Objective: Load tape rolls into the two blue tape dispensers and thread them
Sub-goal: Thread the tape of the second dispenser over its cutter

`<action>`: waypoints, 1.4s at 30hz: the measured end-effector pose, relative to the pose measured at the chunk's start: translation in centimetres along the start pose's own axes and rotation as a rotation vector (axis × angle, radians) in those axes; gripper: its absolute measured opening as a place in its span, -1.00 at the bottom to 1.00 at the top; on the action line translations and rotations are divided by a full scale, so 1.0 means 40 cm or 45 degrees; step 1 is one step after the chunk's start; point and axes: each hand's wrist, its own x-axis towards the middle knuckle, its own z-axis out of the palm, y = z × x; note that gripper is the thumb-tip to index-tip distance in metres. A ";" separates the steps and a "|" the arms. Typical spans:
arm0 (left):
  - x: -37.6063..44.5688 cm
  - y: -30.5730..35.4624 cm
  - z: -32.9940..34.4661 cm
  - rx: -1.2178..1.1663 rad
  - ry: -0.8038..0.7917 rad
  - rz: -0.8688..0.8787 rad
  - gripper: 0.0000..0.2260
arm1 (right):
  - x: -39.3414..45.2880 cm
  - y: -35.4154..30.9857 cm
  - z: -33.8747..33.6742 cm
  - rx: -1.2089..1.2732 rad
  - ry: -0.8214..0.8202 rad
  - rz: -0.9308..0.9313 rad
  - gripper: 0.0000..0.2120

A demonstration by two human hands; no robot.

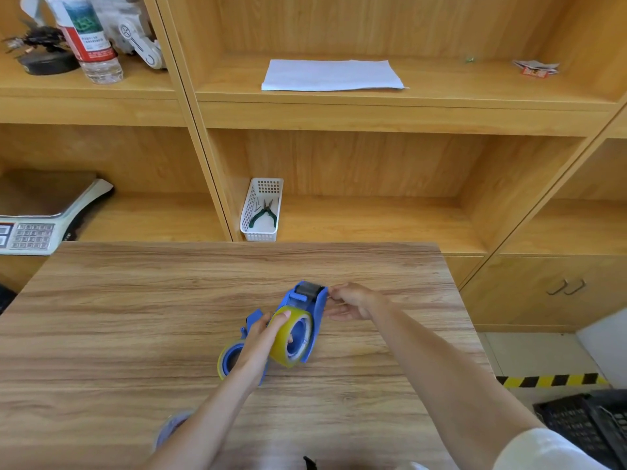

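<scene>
Tape dispenser (307,310) on edge, nose away

Bright, even indoor light

Soft shadows are falling under my hands; shelves (339,113) are bowing at the wide-angle edges, and my near forearms are blurring.

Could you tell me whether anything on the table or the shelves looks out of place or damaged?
Nothing looks damaged or spilled. The only stray bit is a crumpled wrapper on the upper shelf. Both hands are simply working one blue dispenser, with the second dispenser beside it on the table.
</scene>
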 end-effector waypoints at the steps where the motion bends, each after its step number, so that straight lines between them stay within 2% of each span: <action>1: 0.005 0.003 0.002 -0.053 -0.001 -0.041 -0.67 | 0.002 0.003 0.001 -0.009 -0.015 -0.012 -0.76; 6: 0.018 0.007 -0.007 -0.119 -0.034 -0.138 -0.51 | 0.009 0.008 -0.002 -0.319 0.044 -0.061 -0.70; 11: 0.025 -0.007 -0.009 -0.104 0.007 -0.143 -0.55 | 0.024 -0.002 -0.007 -0.473 0.327 -0.295 -0.64; 15: 0.028 -0.015 -0.006 -0.126 0.040 -0.183 -0.59 | 0.001 -0.017 0.002 -0.530 0.143 -0.383 -0.56; 19: 0.036 -0.022 -0.009 -0.133 0.033 -0.185 -0.42 | 0.006 -0.004 0.018 -0.496 -0.003 -0.255 -0.59; 24: 0.045 -0.025 -0.008 -0.136 0.057 -0.188 -0.58 | 0.009 0.005 0.015 -0.421 -0.017 -0.247 -0.68; 28: 0.053 -0.031 -0.003 -0.125 0.030 -0.204 -0.64 | 0.021 0.013 0.002 -0.335 -0.087 -0.193 -0.72; 30: 0.051 -0.032 0.004 -0.129 0.002 -0.235 -0.63 | 0.025 0.023 -0.001 -0.340 -0.123 -0.169 -0.66; 32: 0.049 -0.033 0.012 -0.151 -0.035 -0.292 -0.54 | 0.028 0.037 0.001 -0.381 -0.118 -0.170 -0.52; 34: 0.046 -0.036 0.021 -0.151 -0.093 -0.344 -0.37 | 0.030 0.051 0.008 -0.409 -0.084 -0.203 -0.44; 38: 0.045 -0.039 0.025 -0.022 -0.117 -0.361 -0.22 | 0.041 0.068 0.013 -0.483 -0.039 -0.208 -0.49; 40: 0.037 -0.035 0.026 0.139 -0.177 -0.308 -0.40 | 0.048 0.073 0.010 -0.542 -0.006 -0.183 -0.56; 42: 0.027 -0.034 0.031 0.354 -0.213 -0.252 -0.67 | 0.044 0.070 0.011 -0.669 0.042 -0.201 -0.52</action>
